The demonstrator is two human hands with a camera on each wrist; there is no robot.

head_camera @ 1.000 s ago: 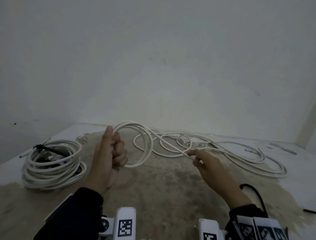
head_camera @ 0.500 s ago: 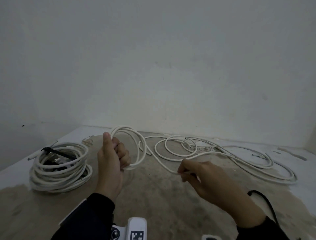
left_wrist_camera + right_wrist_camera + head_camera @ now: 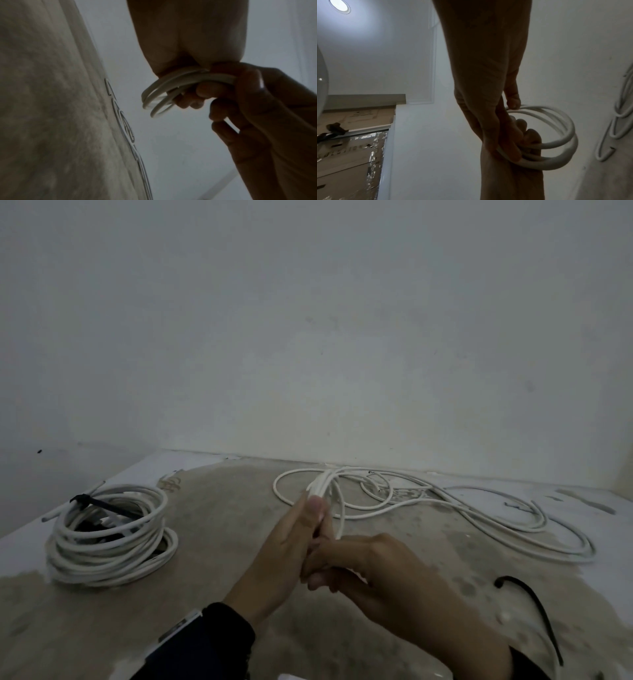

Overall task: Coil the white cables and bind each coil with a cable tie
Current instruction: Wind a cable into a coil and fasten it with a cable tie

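My left hand [image 3: 313,520] holds a small coil of white cable [image 3: 323,486] upright, seen edge-on, with its fingers curled round the loops [image 3: 171,86]. My right hand [image 3: 323,566] meets it from the right and pinches a strand of the same cable [image 3: 556,136] against the left fingers. The rest of this cable [image 3: 445,508] trails loose over the floor toward the right. A finished coil [image 3: 109,537] lies at the left, bound with a black cable tie [image 3: 97,503]. A loose black cable tie [image 3: 534,611] lies on the floor at the right.
A bare white wall [image 3: 308,354] rises just behind the cables. The stained concrete floor [image 3: 222,542] stretches between the finished coil and my hands. Cardboard boxes [image 3: 351,155] show in the right wrist view.
My right hand has drawn its strand leftward and joined the left hand. The left hand has swung right, so the loops now point away from me.
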